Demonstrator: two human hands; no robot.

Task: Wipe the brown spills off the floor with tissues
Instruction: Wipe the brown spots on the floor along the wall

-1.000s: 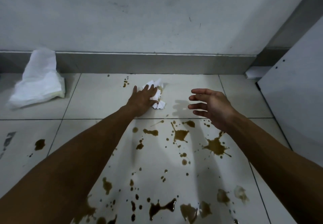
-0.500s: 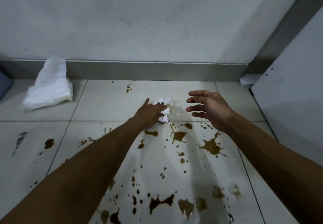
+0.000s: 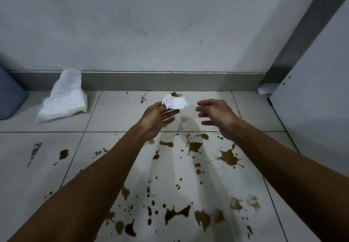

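In the head view, a stained tissue [image 3: 174, 103] is pinched by the left hand [image 3: 157, 118] above the floor [image 3: 117, 117], the right hand [image 3: 215, 114] is held loosely spread, and the brown spills [image 3: 229, 157] nearer must probably be wiped next.

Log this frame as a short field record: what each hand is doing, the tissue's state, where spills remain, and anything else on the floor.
left hand: pinches crumpled white tissue, raised off floor
right hand: holds nothing, fingers loosely curled
tissue state: brown stain along its far edge
brown spills: many remain on the white floor tiles, mostly on the nearer ones
spare white tissue pile: by the grey skirting, left
blue-grey container: far left edge
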